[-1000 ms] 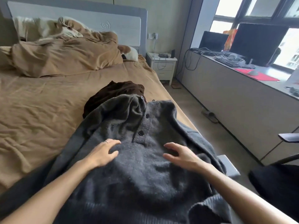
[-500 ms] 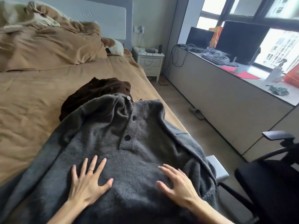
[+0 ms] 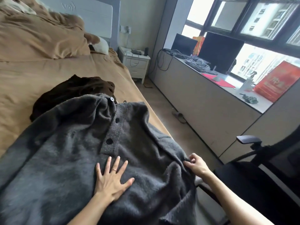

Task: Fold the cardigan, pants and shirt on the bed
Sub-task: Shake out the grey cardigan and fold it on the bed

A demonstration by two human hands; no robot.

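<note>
Grey cardigan lies spread front-up, collar pointing away from the person, buttons closed down its short placket.

Left hand: flat on the cardigan's chest, just below the lowest button. Fingers straight and fanned, palm pressed into the knit. Ring on one finger.

Right hand: at the cardigan's right edge. Fingers curled, thumb and fingertips pinching a raised fold of the knit there.

Both hands touch the cardigan, the left near its middle, the right at its side.

Under the cardigan: bed with a tan sheet, lightly creased. The cardigan's right side hangs over the mattress edge.

Just beyond the cardigan's collar, touching it: a crumpled brown garment; cannot tell whether pants or shirt.

Far beyond the cardigan: a heaped tan duvet against a pale headboard, and a white nightstand.

Right of the cardigan: wooden floor with a slipper, then a long low counter carrying a dark monitor and a red box under a wide window. Close to the cardigan's right edge, a black chair.
</note>
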